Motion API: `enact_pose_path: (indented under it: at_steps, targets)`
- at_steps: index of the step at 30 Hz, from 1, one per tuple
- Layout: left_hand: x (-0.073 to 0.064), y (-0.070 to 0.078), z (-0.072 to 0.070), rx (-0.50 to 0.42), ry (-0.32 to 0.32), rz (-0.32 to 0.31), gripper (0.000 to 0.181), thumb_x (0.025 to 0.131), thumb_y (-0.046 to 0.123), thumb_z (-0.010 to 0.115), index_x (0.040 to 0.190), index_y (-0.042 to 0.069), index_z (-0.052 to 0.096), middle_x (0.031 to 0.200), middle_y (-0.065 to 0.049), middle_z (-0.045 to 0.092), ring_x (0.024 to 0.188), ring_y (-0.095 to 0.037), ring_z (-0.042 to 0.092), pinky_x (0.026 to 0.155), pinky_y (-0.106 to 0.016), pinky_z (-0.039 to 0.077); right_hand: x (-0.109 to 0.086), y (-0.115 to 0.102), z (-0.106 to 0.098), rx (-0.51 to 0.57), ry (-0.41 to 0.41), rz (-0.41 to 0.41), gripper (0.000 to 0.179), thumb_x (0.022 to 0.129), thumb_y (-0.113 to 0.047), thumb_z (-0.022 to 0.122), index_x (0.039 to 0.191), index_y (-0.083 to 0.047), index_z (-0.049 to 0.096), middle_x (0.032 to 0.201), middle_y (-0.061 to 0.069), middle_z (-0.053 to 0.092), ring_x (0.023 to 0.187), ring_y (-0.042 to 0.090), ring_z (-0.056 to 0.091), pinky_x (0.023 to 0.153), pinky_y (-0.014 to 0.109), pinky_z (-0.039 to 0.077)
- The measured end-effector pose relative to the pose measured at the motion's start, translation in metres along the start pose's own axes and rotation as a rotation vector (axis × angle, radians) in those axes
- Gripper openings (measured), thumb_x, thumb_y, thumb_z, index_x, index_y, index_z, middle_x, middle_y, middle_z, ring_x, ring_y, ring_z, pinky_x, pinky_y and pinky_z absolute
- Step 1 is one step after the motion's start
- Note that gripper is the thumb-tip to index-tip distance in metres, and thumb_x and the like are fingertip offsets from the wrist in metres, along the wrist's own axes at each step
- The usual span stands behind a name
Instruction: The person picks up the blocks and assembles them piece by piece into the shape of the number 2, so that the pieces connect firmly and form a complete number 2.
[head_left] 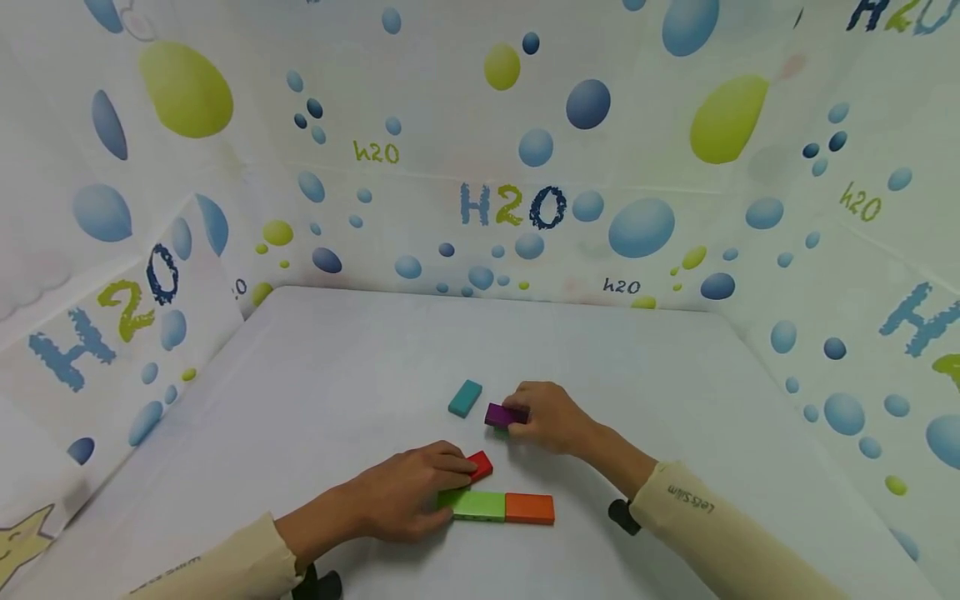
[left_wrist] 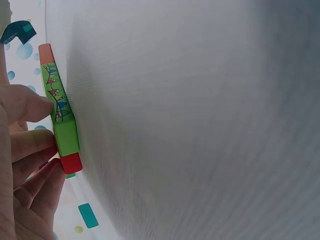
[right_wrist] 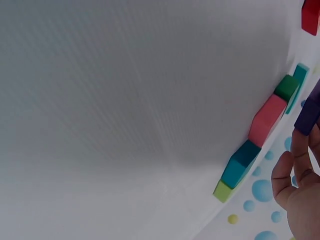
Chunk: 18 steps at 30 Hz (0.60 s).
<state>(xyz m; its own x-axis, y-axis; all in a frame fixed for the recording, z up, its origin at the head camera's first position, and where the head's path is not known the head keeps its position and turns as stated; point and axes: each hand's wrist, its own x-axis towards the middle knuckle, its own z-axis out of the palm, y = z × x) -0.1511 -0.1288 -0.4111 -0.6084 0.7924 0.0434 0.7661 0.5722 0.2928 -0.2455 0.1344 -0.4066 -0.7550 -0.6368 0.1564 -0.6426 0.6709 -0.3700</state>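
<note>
- Left sleeve (head_left: 236,562) nearest; left hand (head_left: 405,493) grips green block (head_left: 482,505)!
- Beyond green block, right hand (head_left: 553,421) pinches purple block (head_left: 498,415).
- Arranging, seemingly; purple block wants steady placing next.

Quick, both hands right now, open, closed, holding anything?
Left hand: touching the red block and green block; can't tell if it's gripping.
Right hand: closed, holding the purple block.
</note>
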Motion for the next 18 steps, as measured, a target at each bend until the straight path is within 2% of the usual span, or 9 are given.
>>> enact_pose_path:
  at_steps: [10, 18]
  targets:
    - [0.000, -0.001, 0.000, 0.006, 0.006, 0.010, 0.041, 0.094, 0.025, 0.068, 0.134, 0.015, 0.067, 0.139, 0.004, 0.061, 0.130, -0.016, 0.052, 0.105, -0.039, 0.050, -0.006, -0.012, -0.003, -0.026, -0.058, -0.021, 0.029, 0.087, -0.020, 0.073, 0.114, -0.009, 0.076, 0.099, -0.002, 0.068, 0.087, 0.011, 0.055, 0.074, 0.024, 0.050]
    - [0.000, 0.000, -0.002, 0.008, 0.004, 0.013, 0.038, 0.094, 0.025, 0.069, 0.131, 0.016, 0.069, 0.136, 0.005, 0.063, 0.127, -0.015, 0.053, 0.103, -0.038, 0.052, -0.011, -0.010, -0.003, -0.009, -0.135, -0.055, 0.024, 0.087, -0.018, 0.076, 0.110, -0.011, 0.077, 0.088, -0.009, 0.061, 0.082, 0.008, 0.053, 0.072, 0.021, 0.049]
